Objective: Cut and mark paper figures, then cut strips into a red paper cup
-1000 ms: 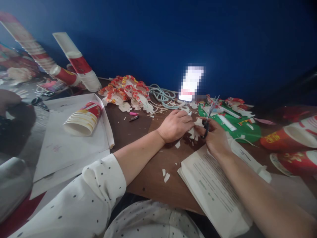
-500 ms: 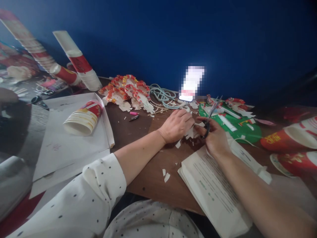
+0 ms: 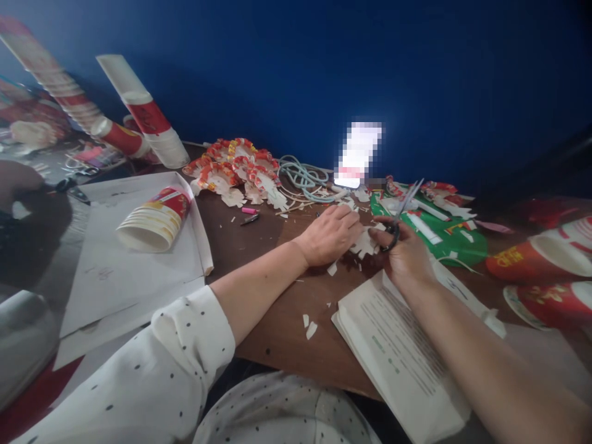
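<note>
My left hand (image 3: 329, 235) is closed, knuckles up, over the middle of the brown table. At its fingertips is a jagged white paper cut-out (image 3: 366, 244); the exact grip is hidden. My right hand (image 3: 407, 253) holds scissors (image 3: 403, 213), its fingers around the black handles and the blades pointing up and away. The right thumb comes close to the cut-out's edge. Small white paper scraps (image 3: 311, 330) lie on the brown tabletop (image 3: 277, 327) below both hands.
Behind lie a heap of red-and-white paper cut-outs (image 3: 235, 163), a pale cord (image 3: 303, 176) and a lit phone (image 3: 349, 179). Paper cups (image 3: 155, 222) rest on a white box lid (image 3: 106, 271). A green disc (image 3: 456, 240), paper bag (image 3: 393, 345) and red cups (image 3: 522, 262) are right.
My right hand and the scissors have shifted slightly right, and more of the white cut-out shows between my hands. At the far left, another person's hand has moved a little.
</note>
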A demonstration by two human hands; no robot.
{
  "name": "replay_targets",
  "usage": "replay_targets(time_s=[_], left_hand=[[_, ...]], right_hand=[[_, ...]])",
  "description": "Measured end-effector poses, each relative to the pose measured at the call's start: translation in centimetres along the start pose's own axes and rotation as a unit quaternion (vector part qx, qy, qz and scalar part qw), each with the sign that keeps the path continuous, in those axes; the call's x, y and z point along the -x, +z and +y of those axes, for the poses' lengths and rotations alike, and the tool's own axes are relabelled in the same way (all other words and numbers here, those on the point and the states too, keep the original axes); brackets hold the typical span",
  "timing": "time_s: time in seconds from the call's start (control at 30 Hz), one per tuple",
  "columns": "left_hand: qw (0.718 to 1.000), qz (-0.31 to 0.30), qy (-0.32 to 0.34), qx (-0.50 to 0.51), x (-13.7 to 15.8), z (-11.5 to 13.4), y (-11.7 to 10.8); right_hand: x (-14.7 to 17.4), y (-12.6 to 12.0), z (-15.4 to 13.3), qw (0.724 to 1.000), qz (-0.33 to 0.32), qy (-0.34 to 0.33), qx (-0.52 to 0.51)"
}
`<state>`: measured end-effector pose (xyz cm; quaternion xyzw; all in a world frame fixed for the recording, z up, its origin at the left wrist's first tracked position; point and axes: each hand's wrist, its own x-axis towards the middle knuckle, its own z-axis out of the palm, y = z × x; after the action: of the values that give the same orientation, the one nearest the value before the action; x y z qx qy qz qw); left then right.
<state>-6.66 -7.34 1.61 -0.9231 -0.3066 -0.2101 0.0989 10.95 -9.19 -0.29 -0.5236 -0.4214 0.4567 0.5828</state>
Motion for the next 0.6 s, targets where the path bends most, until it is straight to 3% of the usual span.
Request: replay_targets(time_s=[0.1, 0.27, 0.33, 0.53, 0.6], left_hand=[[0.999, 0.025, -0.021, 0.011, 0.1, -0.4, 0.4], [0.980, 0.107, -0.158, 0.051, 0.3, -1.5, 1.4], [0.972, 0.113, -0.194, 0.077, 0.3, -1.8, 1.8], [0.940, 0.155, -0.206, 0.225, 0.2, -1.6, 2.4], [0.917, 0.130, -0.223, 0.305, 0.1, -1.2, 2.3]], right_hand=[[-0.5, -0.7, -0.5, 1.000, 0.023, -0.006, 0.005], [-0.8, -1.4, -0.8, 0.995, 0.020, -0.058, 0.082], [-0.5, -1.3, -1.0, 0.990, 0.016, -0.076, 0.115], [0.7, -0.5, -1.8, 0.980, -0.017, -0.088, 0.179], [0.9, -0.3, -2.0, 0.980, -0.027, -0.088, 0.178]])
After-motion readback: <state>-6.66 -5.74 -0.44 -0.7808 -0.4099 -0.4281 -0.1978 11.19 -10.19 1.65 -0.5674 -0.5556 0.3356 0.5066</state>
